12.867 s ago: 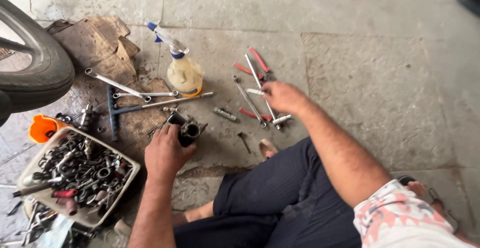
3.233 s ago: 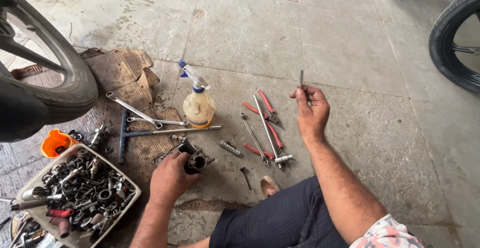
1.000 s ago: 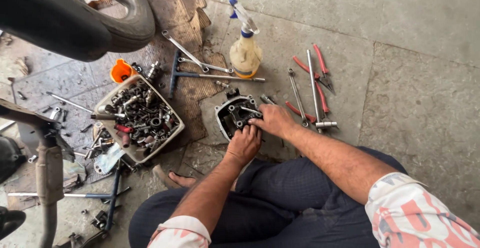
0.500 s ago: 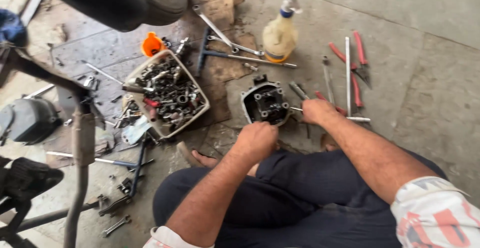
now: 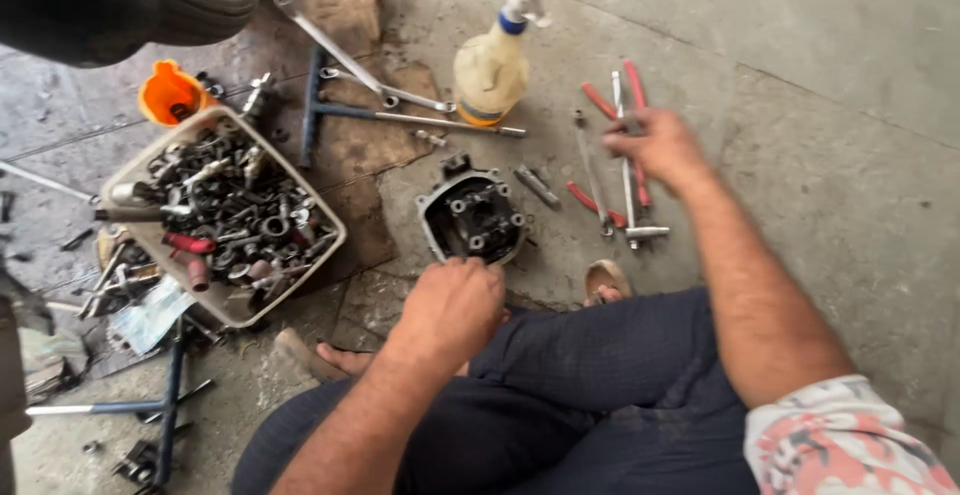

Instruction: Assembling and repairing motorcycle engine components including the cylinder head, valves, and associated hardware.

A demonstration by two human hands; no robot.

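Right hand (image 5: 660, 147) moved onto pliers (image 5: 618, 145) (handles pointing away), lengthwise

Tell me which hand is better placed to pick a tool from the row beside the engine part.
Right. The right hand is already over the red-handled pliers and long tools on the floor, while the left hand sits at the near edge of the engine part, away from them.
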